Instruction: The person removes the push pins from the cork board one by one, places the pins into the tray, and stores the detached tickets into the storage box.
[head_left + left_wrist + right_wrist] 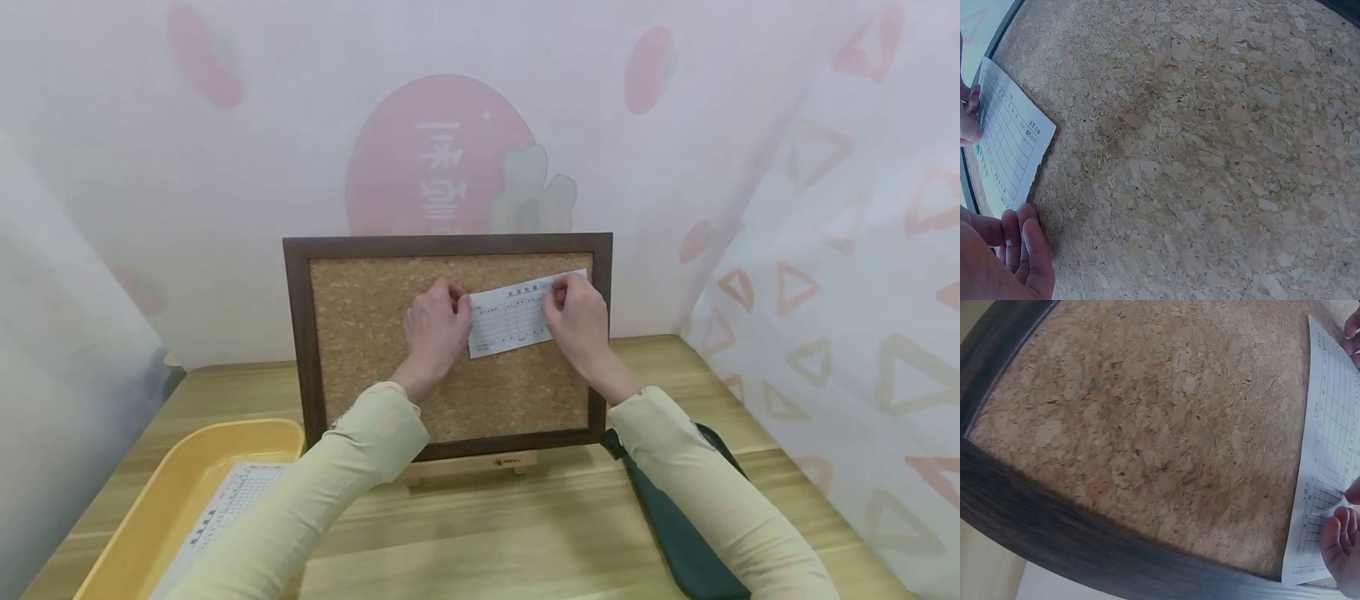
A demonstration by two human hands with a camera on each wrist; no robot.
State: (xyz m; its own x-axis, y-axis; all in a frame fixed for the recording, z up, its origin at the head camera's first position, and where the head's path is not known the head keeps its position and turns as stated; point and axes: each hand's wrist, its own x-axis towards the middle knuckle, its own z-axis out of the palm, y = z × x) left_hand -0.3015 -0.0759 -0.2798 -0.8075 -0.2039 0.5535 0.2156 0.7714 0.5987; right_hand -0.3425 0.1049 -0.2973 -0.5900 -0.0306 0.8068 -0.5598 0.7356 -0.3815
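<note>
1 shallow yellow tray with rounded corners is seen on the table, at the left of the head view; printed paper, marked with a grid and bold characters, is contained in it and is partly covered by the left sleeve. Beyond the tray, 1 corkboard is stood up on the table; its speckled, granular cork is bordered by a dark brown wood-grained frame, and a pale wooden bar bearing a small dark mark is seen below it.

1 paper slip, white, rectangular and printed with a ruled form, is held at the upper right part of the cork; it is tilted, its right end raised; whether it is fastened cannot be told. Its upper left corner is pinched by the left hand, with the fingers curled; its upper right part is pinched by the right hand, just beside a pale green patch; the exact contact is partly hidden by the fingers. Both sleeves are pale yellow and finely textured; a dark green, smooth item is partly covered by the right sleeve; the pale backdrop is printed with pink shapes.
</note>
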